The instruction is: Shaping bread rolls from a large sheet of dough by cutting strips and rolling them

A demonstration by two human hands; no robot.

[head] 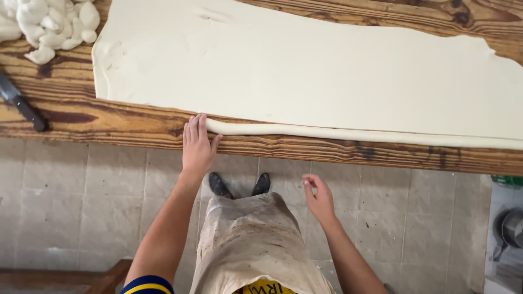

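We see a wide sheet of pale dough [305, 71] spread over the wooden table [109, 122], filling most of the upper frame from upper left to the right edge. Its near edge is rolled into a thin rope of dough [348, 133] that runs along the middle of the frame toward the right.

The left hand [196, 144] rests flat at the left end of that roll, fingers together and extended, the fingertips on the dough and the palm over the table's front edge; it presses but does not clamp anything. The right hand [318, 198] hangs below the table edge at centre frame, loosely curled, holding nothing and touching nothing.

We judge the dough soft, limp and stretchy, likely a little tacky, light in any 1 spot but awkward as a whole because it is so large and thin. It would tear or thin out if pulled from a corner, so the rolled edge seems the best place to take hold, with flat fingers spread along it and not a pinch.

Further out, a heap of white dough lumps [49, 24] sits in the upper left corner, apart from the sheet. A dark-handled knife [22, 103] lies at the left edge on the wood, well clear of the hand. Below, we see a stained apron [256, 239], 2 dark shoes [239, 185] on the tiled floor [81, 201], and a metal pot [512, 228] at lower right. Nothing lies on the roll itself.
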